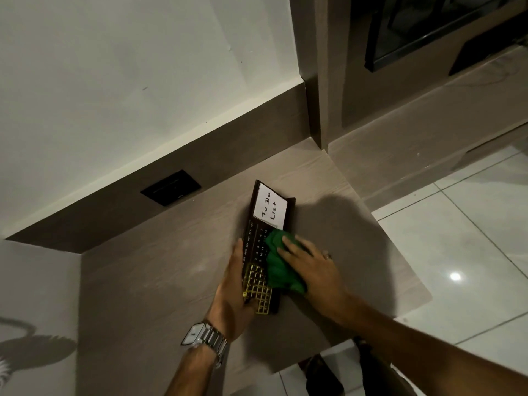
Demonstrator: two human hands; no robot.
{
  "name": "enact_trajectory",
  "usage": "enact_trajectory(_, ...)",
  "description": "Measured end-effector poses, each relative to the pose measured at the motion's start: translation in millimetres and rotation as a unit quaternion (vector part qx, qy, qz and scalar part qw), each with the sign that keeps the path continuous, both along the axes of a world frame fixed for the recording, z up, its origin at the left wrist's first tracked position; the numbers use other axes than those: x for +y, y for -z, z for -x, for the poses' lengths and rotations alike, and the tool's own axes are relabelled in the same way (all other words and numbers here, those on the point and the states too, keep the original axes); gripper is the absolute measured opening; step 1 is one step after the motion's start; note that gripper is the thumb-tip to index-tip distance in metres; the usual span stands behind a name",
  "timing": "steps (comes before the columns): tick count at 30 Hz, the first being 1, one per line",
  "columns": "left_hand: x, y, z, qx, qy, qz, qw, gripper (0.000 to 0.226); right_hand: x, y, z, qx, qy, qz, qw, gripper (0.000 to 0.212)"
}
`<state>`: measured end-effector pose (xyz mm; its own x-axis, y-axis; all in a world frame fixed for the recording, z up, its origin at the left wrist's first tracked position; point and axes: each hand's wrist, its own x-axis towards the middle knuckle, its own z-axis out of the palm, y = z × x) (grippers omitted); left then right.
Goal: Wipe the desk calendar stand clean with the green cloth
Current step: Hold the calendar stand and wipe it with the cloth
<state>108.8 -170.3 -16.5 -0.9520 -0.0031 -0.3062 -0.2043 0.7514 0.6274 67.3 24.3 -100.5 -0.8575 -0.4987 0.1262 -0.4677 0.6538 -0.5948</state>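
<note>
The dark desk calendar stand (255, 238) lies on the wooden desk (171, 281), with a white "To Do List" note at its far end and a gold grid frame at its near end. My left hand (233, 292) grips the stand's left edge and near end, a metal watch on its wrist. My right hand (311, 267) presses the crumpled green cloth (278, 267) flat against the stand's right side, over the number grid. The cloth hides part of the stand's face.
A black wall socket plate (170, 187) sits in the brown back panel behind the desk. The desk's right edge (400, 247) drops to a glossy white tiled floor (471, 238). A lower ledge with a dark framed object (423, 32) stands at the far right.
</note>
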Motion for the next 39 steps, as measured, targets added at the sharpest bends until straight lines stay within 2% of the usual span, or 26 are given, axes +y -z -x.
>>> enact_trajectory(2,-0.5,3.0,-1.1,0.014,0.009,-0.010,1.000,0.118,-0.3,5.7,-19.1,0.000,-0.046,0.024,0.999,0.078)
enact_trajectory(6,-1.1,4.7,-3.1,0.030,0.016,0.010,0.999,0.117,-12.0,-10.1,-5.7,0.011,-0.085,0.105,0.991,0.076)
enact_trajectory(8,-4.0,3.1,-4.8,0.047,0.035,0.034,0.998,0.116,-18.0,-17.5,7.4,0.017,-0.057,0.111,0.992,0.076)
enact_trajectory(11,-9.8,2.1,-3.7,0.044,0.041,0.007,0.998,0.112,-11.5,-16.2,11.9,-0.031,0.020,0.104,0.994,0.074)
enact_trajectory(13,-10.6,-2.2,-3.6,0.037,0.055,0.004,0.998,0.107,-7.8,-16.0,-0.9,-0.022,0.006,0.117,0.993,0.073)
enact_trajectory(14,-12.1,2.3,-4.1,0.056,0.069,0.002,0.996,0.098,-10.2,-17.6,-9.9,-0.007,-0.019,0.131,0.991,0.075)
enact_trajectory(15,-13.1,4.6,-5.7,0.060,0.058,-0.001,0.997,0.079,-14.8,-20.7,-18.3,0.009,-0.048,0.142,0.989,0.078)
enact_trajectory(17,-13.0,2.1,-7.2,0.011,-0.008,-0.077,0.997,0.031,-27.6,-26.7,-26.2,0.043,-0.089,0.144,0.985,0.081)
enact_trajectory(18,-13.4,4.2,-7.9,0.001,-0.017,-0.101,0.995,0.028,-32.0,-28.7,-24.2,0.058,-0.095,0.137,0.984,0.080)
enact_trajectory(20,-13.4,-1.2,-8.9,0.018,0.019,-0.059,0.998,0.040,-32.3,-30.6,-13.2,0.062,-0.079,0.127,0.987,0.078)
enact_trajectory(22,-18.6,1.9,-7.7,0.035,0.053,-0.015,0.998,0.097,-24.2,-29.1,-2.0,0.035,-0.036,0.124,0.991,0.077)
enact_trajectory(23,-20.7,1.7,-9.2,0.024,0.061,-0.039,0.997,0.109,-19.7,-27.1,0.8,0.020,-0.012,0.129,0.991,0.077)
enact_trajectory(26,-23.8,3.4,-15.4,0.026,0.020,-0.055,0.998,0.099,-14.6,-23.4,0.1,-0.016,0.042,0.171,0.984,0.079)
enact_trajectory(29,-21.5,6.0,-16.7,0.073,-0.004,-0.043,0.996,0.089,-24.0,-28.2,-6.2,-0.024,0.049,0.198,0.979,0.078)
enact_trajectory(30,-22.1,11.0,-18.0,0.078,0.013,-0.051,0.996,0.082,-28.2,-29.9,-10.0,-0.018,0.036,0.195,0.980,0.077)
enact_trajectory(33,-25.7,9.3,-21.2,0.087,0.051,0.001,0.995,0.055,-37.5,-27.8,-24.3,0.027,-0.054,0.150,0.987,0.079)
enact_trajectory(36,-23.2,-0.4,-21.2,0.053,0.033,-0.069,0.996,0.061,-37.3,-19.8,-25.1,0.082,-0.123,0.065,0.987,0.086)
enact_trajectory(39,-16.6,2.0,-16.9,0.033,-0.023,-0.123,0.992,0.067,-32.7,-14.7,-3.1,0.122,-0.094,0.022,0.988,0.082)
